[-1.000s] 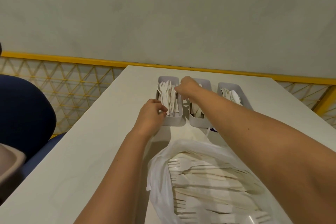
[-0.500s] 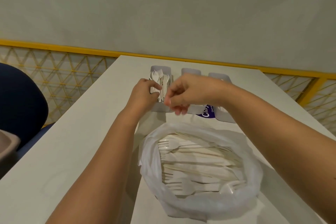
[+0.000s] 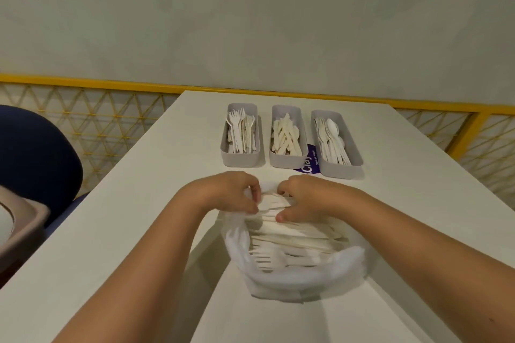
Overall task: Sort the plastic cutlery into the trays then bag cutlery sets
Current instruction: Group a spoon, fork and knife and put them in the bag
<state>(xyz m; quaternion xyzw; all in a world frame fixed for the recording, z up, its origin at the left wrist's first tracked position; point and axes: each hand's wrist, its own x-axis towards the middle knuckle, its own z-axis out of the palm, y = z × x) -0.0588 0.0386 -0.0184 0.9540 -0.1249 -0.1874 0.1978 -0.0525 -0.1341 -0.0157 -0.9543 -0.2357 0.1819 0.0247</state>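
Three grey trays stand side by side at the far end of the white table: the left tray (image 3: 241, 159) holds forks, the middle tray (image 3: 287, 160) holds knives, the right tray (image 3: 342, 168) holds spoons. Nearer to me lies a thin white plastic bag (image 3: 289, 281) full of mixed white cutlery (image 3: 292, 237). My left hand (image 3: 231, 193) and my right hand (image 3: 309, 198) both sit at the bag's far rim, fingers pinched on the plastic and on the cutlery pieces there. What exactly each finger holds is hidden.
A purple packet (image 3: 308, 166) with white lettering lies between the middle and right trays. A blue chair (image 3: 33, 159) and a beige bin (image 3: 19, 228) stand left of the table (image 3: 139, 203). A yellow railing (image 3: 83, 85) runs behind it.
Both hands have left the fork tray and come back toward me to the far rim of the bag. The view has tilted, so all three trays now show.
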